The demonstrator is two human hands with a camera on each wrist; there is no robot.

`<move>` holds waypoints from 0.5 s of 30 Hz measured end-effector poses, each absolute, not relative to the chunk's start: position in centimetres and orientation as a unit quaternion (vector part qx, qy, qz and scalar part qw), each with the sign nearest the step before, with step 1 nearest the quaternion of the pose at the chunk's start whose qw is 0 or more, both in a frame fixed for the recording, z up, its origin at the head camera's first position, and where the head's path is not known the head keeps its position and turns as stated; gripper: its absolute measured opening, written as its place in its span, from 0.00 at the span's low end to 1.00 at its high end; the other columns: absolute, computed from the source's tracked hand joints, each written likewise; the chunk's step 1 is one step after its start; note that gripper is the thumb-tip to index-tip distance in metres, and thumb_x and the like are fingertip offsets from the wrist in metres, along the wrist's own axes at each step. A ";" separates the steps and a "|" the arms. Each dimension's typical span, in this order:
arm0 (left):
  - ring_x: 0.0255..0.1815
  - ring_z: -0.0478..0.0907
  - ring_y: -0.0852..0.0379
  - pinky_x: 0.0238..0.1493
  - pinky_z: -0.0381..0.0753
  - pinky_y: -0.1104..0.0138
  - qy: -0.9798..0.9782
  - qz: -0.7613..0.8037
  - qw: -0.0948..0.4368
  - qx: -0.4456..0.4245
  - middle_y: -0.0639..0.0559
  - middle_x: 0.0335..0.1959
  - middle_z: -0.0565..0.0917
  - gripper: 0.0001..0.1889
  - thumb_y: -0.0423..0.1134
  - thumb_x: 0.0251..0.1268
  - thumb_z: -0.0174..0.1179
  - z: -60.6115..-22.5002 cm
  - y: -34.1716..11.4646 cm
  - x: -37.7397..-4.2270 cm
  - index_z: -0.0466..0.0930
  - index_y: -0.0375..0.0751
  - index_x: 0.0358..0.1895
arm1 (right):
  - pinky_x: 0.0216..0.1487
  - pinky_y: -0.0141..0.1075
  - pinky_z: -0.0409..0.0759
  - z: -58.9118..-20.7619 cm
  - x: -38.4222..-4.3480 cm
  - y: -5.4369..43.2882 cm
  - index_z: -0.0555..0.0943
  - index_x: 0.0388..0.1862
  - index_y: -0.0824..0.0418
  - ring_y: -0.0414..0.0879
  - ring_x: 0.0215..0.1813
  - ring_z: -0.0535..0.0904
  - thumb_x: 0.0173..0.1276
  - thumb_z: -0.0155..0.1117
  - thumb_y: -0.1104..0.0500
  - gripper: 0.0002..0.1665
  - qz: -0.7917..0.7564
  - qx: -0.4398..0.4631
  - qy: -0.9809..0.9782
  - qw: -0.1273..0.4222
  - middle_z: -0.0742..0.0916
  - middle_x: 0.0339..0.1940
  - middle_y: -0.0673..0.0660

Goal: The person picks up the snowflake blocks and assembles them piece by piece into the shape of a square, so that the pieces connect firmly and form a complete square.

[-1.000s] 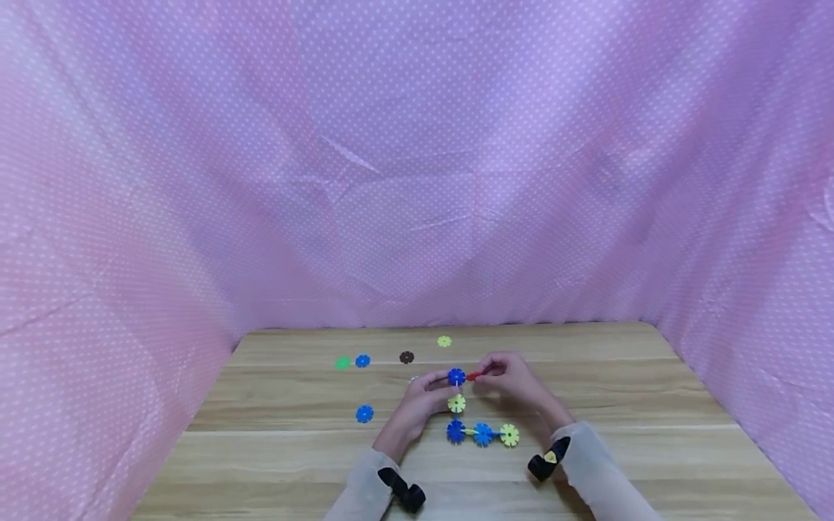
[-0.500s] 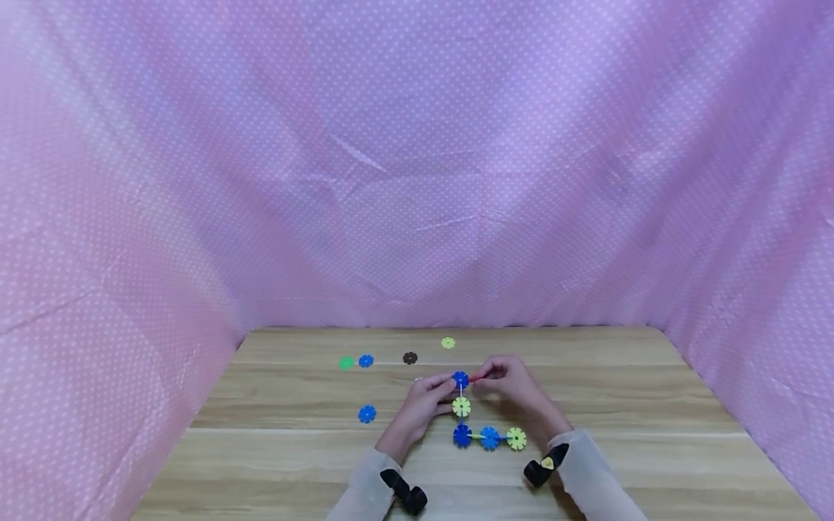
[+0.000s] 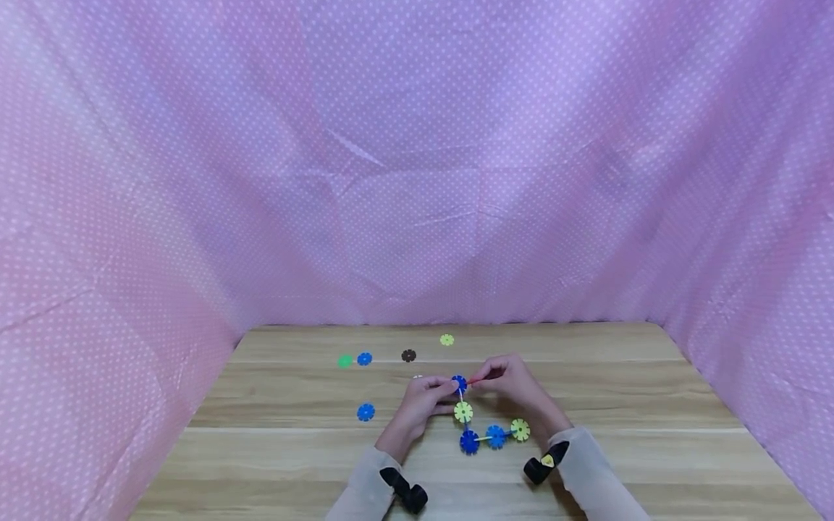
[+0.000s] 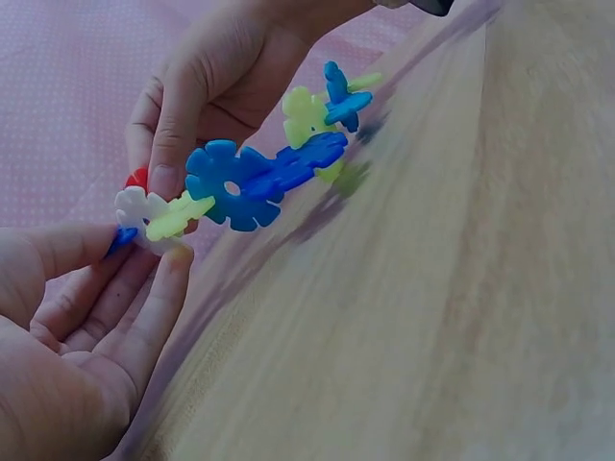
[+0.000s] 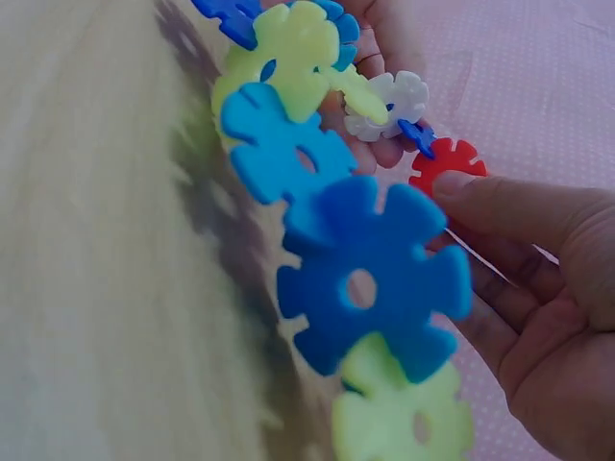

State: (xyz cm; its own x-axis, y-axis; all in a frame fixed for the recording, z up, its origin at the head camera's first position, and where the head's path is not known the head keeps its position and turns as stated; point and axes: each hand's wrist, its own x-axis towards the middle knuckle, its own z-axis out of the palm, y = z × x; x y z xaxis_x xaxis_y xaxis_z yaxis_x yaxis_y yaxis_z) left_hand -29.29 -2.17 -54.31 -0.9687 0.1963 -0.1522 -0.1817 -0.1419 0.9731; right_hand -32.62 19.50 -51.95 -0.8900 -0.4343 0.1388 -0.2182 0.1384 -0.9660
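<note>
A chain of slotted flower-shaped plastic discs hangs bent in an L between my hands. My left hand [image 3: 420, 405] pinches the dark blue disc [image 4: 119, 240] at its upper end, fingertips also against the white disc [image 4: 130, 206]. My right hand [image 3: 513, 383] pinches a red disc [image 5: 459, 156] between thumb and fingers. In the right wrist view the red disc's edge meets the dark blue one. Below, a yellow-green disc [image 3: 463, 412], a dark blue corner disc [image 3: 469, 442], a lighter blue disc [image 3: 496, 436] and a yellow-green end disc [image 3: 520, 430] follow, with edge-on discs linking them.
Loose discs lie on the wooden table [image 3: 274, 449]: green [image 3: 344, 361], blue [image 3: 365, 359], brown [image 3: 408, 355] and yellow-green [image 3: 447, 339] toward the back, another blue [image 3: 366, 412] left of my left hand. Pink dotted cloth [image 3: 417, 217] surrounds the table.
The chain's lower row has swung a little to the right, its end disc now tilted upward in the head view. Both hands keep their grips in nearly the same place.
</note>
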 end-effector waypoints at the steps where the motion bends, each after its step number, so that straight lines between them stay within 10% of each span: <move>1: 0.41 0.87 0.56 0.46 0.90 0.61 0.643 0.756 0.125 0.006 0.46 0.41 0.90 0.15 0.38 0.70 0.66 -54.3 -2.2 -29.3 0.85 0.27 0.49 | 0.41 0.31 0.84 -51.9 -32.6 19.5 0.88 0.34 0.70 0.45 0.36 0.86 0.59 0.75 0.70 0.05 -0.615 -0.220 0.753 0.086 0.90 0.35 0.68; 15: 0.41 0.87 0.56 0.48 0.90 0.60 0.662 0.735 0.147 0.021 0.46 0.42 0.89 0.16 0.44 0.72 0.64 -54.0 -2.6 -29.6 0.83 0.31 0.48 | 0.41 0.31 0.84 -51.2 -31.9 18.5 0.87 0.36 0.70 0.46 0.37 0.86 0.61 0.75 0.68 0.06 -0.587 -0.209 0.778 0.083 0.90 0.35 0.64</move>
